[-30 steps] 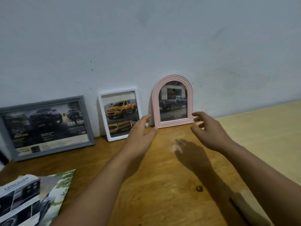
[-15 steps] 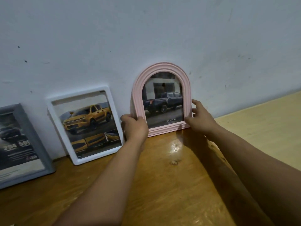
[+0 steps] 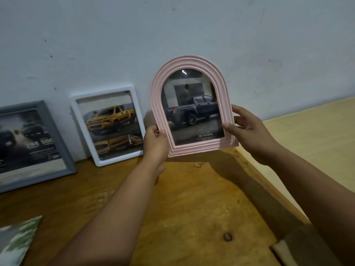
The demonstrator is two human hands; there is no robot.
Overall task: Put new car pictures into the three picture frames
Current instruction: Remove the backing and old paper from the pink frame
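A pink arched picture frame (image 3: 192,66) with a dark pickup truck picture hangs in the air above the wooden table, tilted slightly left. My left hand (image 3: 154,144) grips its lower left edge and my right hand (image 3: 247,129) grips its right edge. A white frame (image 3: 75,104) with a yellow pickup picture leans against the wall to the left. Further left leans a grey frame (image 3: 50,131) with a dark car advert, cut off by the image edge.
The brown wooden table (image 3: 192,204) meets a white wall (image 3: 172,31) at the back. A lighter wooden surface (image 3: 317,135) adjoins on the right. A loose printed page (image 3: 17,240) lies at the table's front left corner.
Both hands reached the pink frame, gripped its sides, and lifted it off the table away from the wall toward me.
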